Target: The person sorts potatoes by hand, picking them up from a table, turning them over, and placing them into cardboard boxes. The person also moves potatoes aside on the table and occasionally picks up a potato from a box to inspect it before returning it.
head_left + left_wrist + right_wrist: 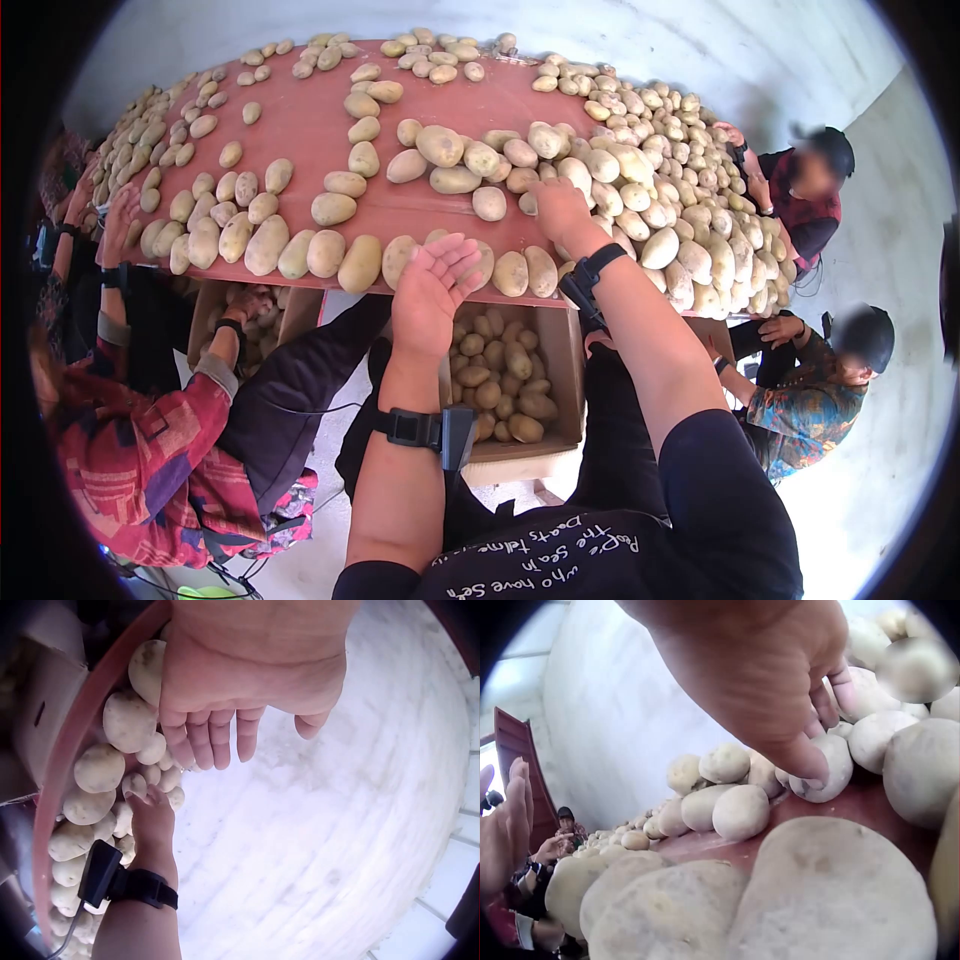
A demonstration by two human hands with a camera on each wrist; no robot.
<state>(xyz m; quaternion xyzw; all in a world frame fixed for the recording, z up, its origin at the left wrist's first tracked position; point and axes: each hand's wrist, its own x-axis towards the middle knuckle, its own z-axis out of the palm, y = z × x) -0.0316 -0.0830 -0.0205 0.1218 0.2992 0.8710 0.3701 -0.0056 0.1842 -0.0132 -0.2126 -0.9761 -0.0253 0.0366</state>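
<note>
Potatoes (pixel 660 248) all around the right fingers (pixel 842 686), cardboard box (pixel 562 368) below the table (pixel 300 120)

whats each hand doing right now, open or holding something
Left hand: open, holding nothing.
Right hand: closed on a potato, thumb against its side.

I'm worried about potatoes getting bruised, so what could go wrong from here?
The right hand has its thumb on a potato beside the heap; moving it might start others rolling. The left hand hovers over the row at the table's near edge, so a bump could drop one, perhaps into the box of potatoes below or onto the floor.
</note>
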